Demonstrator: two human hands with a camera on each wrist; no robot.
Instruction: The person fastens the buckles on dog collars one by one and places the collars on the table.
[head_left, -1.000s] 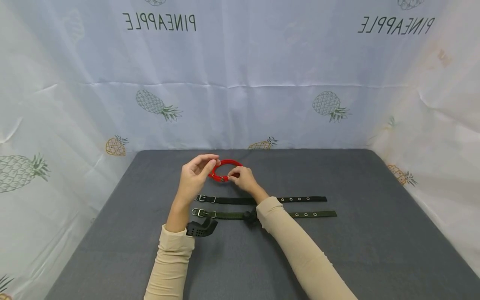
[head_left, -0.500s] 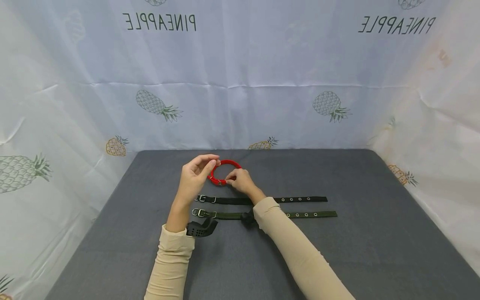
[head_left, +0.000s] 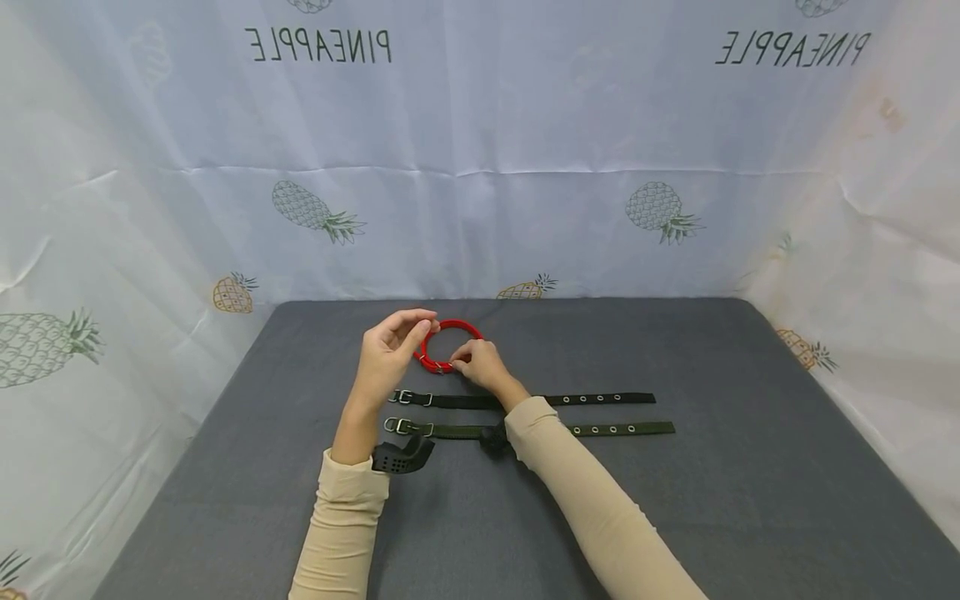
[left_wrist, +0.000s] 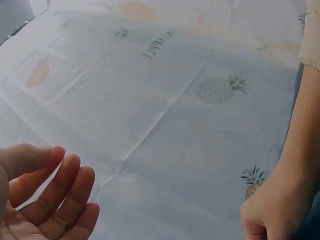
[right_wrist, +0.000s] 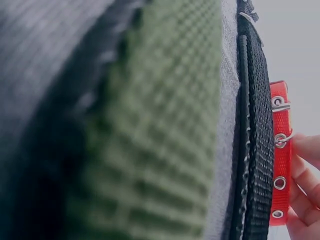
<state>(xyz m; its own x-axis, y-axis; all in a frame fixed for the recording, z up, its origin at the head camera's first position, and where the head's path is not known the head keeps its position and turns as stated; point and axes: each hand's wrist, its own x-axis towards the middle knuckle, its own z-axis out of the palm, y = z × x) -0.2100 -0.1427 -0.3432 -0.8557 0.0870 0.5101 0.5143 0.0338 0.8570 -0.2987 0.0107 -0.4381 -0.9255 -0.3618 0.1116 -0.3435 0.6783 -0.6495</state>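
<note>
A red pet collar (head_left: pixel 433 364), closed into a loop, stands toward the back of the table. My right hand (head_left: pixel 483 365) pinches its near side between thumb and fingers. In the right wrist view the red strap shows metal eyelets (right_wrist: pixel 279 183) and a small ring beside the fingertips. To the loop's left is my left hand (head_left: pixel 386 354), raised with loosely bent fingers. Seen from the left wrist, this hand (left_wrist: pixel 52 200) has nothing in it. Its fingertips overlap the loop's left edge in the head view.
A black collar (head_left: pixel 465 402) and a green collar (head_left: pixel 450 432) lie stretched out side by side, nearer than the red one. My right forearm crosses over both. Dark cloth covers the table (head_left: pixel 712 500). A pineapple-print curtain (head_left: pixel 480 233) hangs behind and at both sides.
My right hand has shifted slightly left and toward me, and the near side of the red collar has come with it. The left hand stays in place.
</note>
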